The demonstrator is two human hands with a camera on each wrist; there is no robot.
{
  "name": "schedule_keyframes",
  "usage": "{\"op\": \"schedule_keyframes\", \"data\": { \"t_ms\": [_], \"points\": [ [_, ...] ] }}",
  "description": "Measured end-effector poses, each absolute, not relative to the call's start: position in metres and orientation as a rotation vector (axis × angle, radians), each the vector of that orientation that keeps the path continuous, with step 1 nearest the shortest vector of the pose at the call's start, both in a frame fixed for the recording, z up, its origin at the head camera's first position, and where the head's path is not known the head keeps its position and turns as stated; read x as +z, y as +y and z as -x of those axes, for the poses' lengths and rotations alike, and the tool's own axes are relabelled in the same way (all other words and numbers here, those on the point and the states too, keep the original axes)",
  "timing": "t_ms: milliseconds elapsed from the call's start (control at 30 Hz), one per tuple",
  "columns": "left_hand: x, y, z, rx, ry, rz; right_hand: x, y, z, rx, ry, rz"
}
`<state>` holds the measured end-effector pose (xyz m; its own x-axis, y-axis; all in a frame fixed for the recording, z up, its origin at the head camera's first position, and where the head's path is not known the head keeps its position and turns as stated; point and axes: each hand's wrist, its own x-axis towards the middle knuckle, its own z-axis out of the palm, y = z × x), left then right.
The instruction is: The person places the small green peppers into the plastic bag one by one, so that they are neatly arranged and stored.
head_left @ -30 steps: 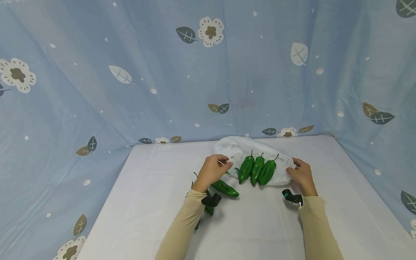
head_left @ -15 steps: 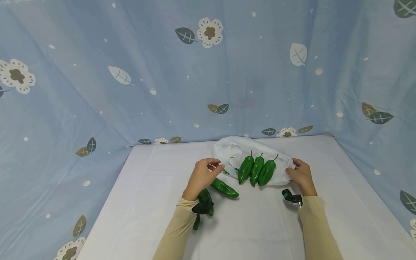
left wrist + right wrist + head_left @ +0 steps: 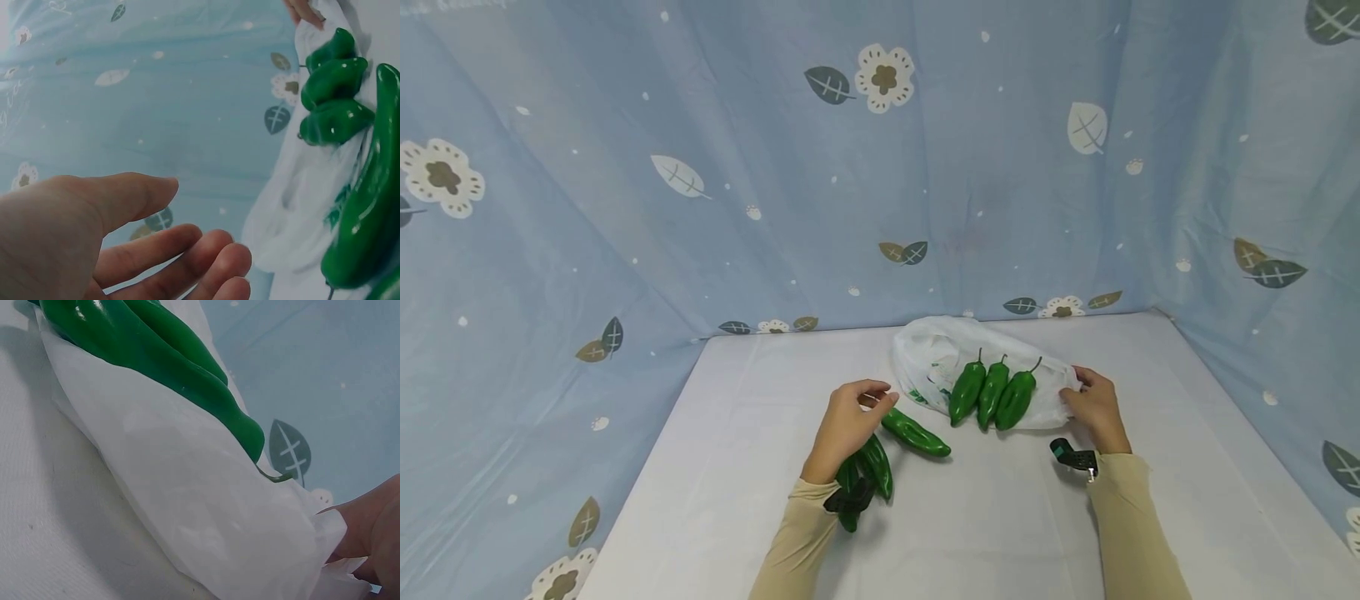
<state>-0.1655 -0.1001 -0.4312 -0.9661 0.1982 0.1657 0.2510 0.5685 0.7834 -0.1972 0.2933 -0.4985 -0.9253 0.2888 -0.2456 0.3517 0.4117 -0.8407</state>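
Observation:
My left hand [image 3: 847,425] hovers with loosely bent fingers and holds nothing; the left wrist view shows a gap between thumb and fingertips. Just right of it, one green chili pepper [image 3: 917,435] lies on the table. More green peppers [image 3: 877,468] lie beside the left wrist, partly hidden by the hand and the wrist camera. Three green peppers [image 3: 993,393] rest side by side on a flattened white plastic bag [image 3: 925,350]. At the bag's right end, my right hand [image 3: 1099,410] pinches its edge between thumb and fingers, and the plastic [image 3: 187,487] bunches there.
A white cloth covers the table [image 3: 985,533]. Behind and at both sides hangs a blue curtain [image 3: 775,150] with leaf and flower prints; the bag lies close to its lower edge at the back.
My left hand has drawn back left and toward me, away from the bag, uncovering more of the single pepper and those by the wrist. The right hand has stayed on the bag's edge.

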Motion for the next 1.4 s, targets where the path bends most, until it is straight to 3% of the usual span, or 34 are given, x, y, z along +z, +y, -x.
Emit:
{"op": "schedule_keyframes", "data": {
  "t_ms": [1400],
  "points": [
    [-0.459, -0.169, 0.122, -1.260, -2.693, -0.032, -0.499, 0.295, 0.197, -1.565, 2.600, -0.555]
  ]
}}
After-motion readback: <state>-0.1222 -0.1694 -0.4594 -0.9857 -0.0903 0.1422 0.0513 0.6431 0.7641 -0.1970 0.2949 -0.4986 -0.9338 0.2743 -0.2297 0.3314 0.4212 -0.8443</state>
